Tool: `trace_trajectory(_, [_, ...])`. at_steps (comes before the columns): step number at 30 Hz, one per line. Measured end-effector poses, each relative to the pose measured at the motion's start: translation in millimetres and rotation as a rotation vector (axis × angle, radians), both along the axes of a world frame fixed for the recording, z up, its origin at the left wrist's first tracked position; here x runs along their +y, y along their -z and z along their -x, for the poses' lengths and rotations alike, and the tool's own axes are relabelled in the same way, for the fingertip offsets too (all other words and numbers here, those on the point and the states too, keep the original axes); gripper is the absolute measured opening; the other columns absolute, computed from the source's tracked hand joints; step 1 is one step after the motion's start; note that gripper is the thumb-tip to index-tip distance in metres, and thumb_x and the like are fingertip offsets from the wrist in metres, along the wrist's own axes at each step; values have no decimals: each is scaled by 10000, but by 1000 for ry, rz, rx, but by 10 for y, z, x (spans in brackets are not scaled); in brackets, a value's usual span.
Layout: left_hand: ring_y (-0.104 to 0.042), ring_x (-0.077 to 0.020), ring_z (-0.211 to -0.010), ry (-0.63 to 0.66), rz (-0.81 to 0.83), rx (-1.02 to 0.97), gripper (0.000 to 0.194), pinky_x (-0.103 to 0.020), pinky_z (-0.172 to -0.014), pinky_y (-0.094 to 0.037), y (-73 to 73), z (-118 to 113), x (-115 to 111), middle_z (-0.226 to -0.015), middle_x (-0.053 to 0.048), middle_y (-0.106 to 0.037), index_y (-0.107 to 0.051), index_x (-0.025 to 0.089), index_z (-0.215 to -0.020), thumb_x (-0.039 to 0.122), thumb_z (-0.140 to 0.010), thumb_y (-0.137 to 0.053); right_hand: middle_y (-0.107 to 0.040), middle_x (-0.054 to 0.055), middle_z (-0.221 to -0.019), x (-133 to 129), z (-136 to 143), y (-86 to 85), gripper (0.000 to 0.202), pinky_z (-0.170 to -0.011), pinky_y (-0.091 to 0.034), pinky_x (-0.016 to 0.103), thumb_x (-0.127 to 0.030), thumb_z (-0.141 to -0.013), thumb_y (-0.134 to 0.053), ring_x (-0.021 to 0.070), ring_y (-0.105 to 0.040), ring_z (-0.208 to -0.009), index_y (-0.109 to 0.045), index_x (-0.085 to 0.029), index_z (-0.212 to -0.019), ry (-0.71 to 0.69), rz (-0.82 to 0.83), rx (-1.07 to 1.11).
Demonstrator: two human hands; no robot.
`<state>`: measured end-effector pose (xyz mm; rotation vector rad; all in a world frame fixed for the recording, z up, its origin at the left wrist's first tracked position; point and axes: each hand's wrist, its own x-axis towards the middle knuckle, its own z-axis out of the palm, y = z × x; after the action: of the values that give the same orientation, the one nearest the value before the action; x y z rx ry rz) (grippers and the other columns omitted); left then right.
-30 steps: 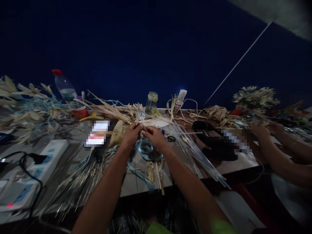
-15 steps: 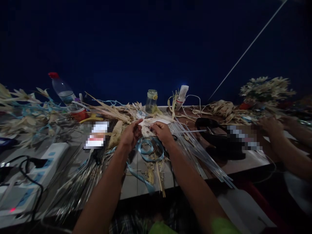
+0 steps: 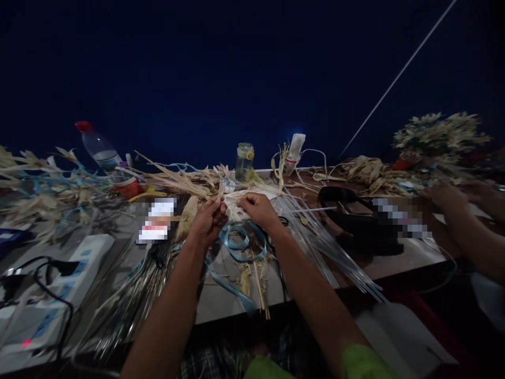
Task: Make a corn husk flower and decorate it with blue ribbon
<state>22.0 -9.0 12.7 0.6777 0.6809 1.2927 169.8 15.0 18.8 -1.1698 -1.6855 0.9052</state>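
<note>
My left hand (image 3: 209, 217) is closed, its fingertips pinching a small pale husk piece (image 3: 221, 190) that points upward. Close beside it on the right, my right hand (image 3: 258, 209) has its thumb and fingers pressed together over pale husk strips; whatever it grips is too small to make out. Below and between my hands lies a coil of light blue ribbon (image 3: 256, 257), its tail running toward the table's front edge. Dried husk pieces (image 3: 245, 279) and thin stalks lie beside the ribbon.
Clear thin rods (image 3: 335, 252) and a black device (image 3: 366, 231) lie on the right. A jar (image 3: 244, 160) and a tilted bottle (image 3: 100, 150) stand behind. A power strip (image 3: 84, 263) and wires are left. Another person's hands (image 3: 447, 197) are far right.
My left hand has closed its fingers and now holds up a pale husk piece. My right hand has shifted slightly, its fingers lying flatter over the husks.
</note>
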Motion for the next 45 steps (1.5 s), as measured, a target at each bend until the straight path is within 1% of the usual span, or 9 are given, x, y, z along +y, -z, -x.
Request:
trace_trajectory(6, [-296, 9, -407, 39, 21, -52, 190, -147, -396, -273, 45, 3, -1, -657, 45, -480, -533, 141, -783, 187, -654, -665, -445, -43, -503, 20, -34, 60, 240, -502, -303, 201, -351, -696, -525, 71, -371, -504, -554, -147, -573, -12, 70, 50])
trace_trajectory(12, [-342, -14, -429, 65, 85, -56, 189, -178, -435, -326, 31, 1, 35, -632, 26, -477, -581, 125, -845, 246, -705, -615, -375, -64, -428, 19, -124, 45, 233, -461, -257, 206, -339, -672, -541, 61, -316, -444, -529, -154, -530, -50, 145, 84])
trace_trajectory(18, [-302, 3, -419, 71, 97, -97, 86, -159, -443, -309, 53, 4, 41, -592, 40, -436, -548, 111, -734, 170, -706, -603, -398, -62, -425, -4, -170, 32, 221, -454, -237, 205, -327, -669, -531, 57, -310, -436, -541, -147, -540, -81, 191, 118])
trace_trajectory(22, [-291, 6, -416, 121, 94, -84, 114, -161, -442, -305, 60, 2, 27, -595, 44, -438, -516, 118, -703, 165, -697, -620, -392, -64, -420, 12, -174, 48, 230, -449, -222, 207, -338, -663, -536, 54, -300, -430, -541, -147, -535, -92, 204, 109])
trace_trajectory(27, [-288, 6, -413, 209, 116, -48, 138, -152, -429, -288, 66, -19, 9, -584, 45, -435, -534, 118, -770, 160, -688, -636, -381, -65, -415, 30, -200, 48, 230, -438, -204, 212, -336, -659, -535, 54, -296, -420, -536, -146, -530, -113, 229, 99])
trace_trajectory(30, [-283, 3, -410, 254, 119, -27, 120, -151, -428, -294, 80, -31, 4, -567, 39, -435, -515, 111, -718, 148, -700, -627, -372, -67, -411, 22, -227, 24, 211, -438, -197, 210, -309, -649, -531, 52, -291, -420, -524, -145, -518, -123, 252, 94])
trace_trajectory(35, [-288, -6, -403, 320, 110, 44, 186, -154, -416, -295, 91, -39, 0, -527, 35, -413, -476, 107, -641, 183, -717, -627, -336, -76, -400, 2, -263, -11, 197, -435, -169, 214, -289, -647, -524, 45, -248, -409, -514, -143, -515, -187, 305, 111])
trace_trajectory(40, [-270, -2, -401, 352, 129, 49, 171, -146, -410, -294, 96, -31, -8, -537, 38, -424, -477, 110, -645, 153, -703, -633, -309, -83, -386, 2, -275, -17, 190, -429, -160, 221, -278, -651, -534, 42, -230, -396, -516, -144, -517, -212, 334, 119])
trace_trajectory(45, [-282, -2, -407, 366, 145, 58, 135, -143, -417, -302, 116, -11, -7, -545, 32, -432, -494, 108, -658, 136, -708, -616, -348, -74, -402, 3, -292, -8, 206, -431, -163, 223, -295, -654, -561, 42, -252, -401, -520, -143, -520, -252, 356, 154])
